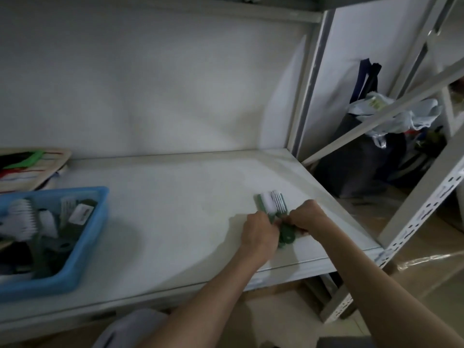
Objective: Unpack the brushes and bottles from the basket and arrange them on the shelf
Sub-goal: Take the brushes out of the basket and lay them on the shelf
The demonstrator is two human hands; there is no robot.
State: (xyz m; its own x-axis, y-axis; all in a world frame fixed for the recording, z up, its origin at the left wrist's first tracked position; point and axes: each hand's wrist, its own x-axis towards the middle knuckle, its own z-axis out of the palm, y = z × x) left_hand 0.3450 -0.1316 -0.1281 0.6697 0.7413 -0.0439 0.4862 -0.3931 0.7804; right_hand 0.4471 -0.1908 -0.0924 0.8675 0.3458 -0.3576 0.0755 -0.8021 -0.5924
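Observation:
Two green brushes with white bristles lie side by side near the right end of the white shelf (163, 222). My left hand (258, 234) grips the handle of the left brush (265, 203). Close beside it, my right hand (308, 217) holds the handle of the right brush (279, 200). Their green handle ends with round holes (286, 238) poke out between my hands. A blue basket (82, 252) stands at the shelf's left front, holding more white-bristled brushes (23, 219) and labelled bottles (80, 214).
A flat beige board with green and red items (32, 167) leans at the back left. Grey metal uprights (306, 91) and a perforated post (416, 224) frame the shelf's right end. Dark bags with cloths (371, 151) sit on the floor beyond.

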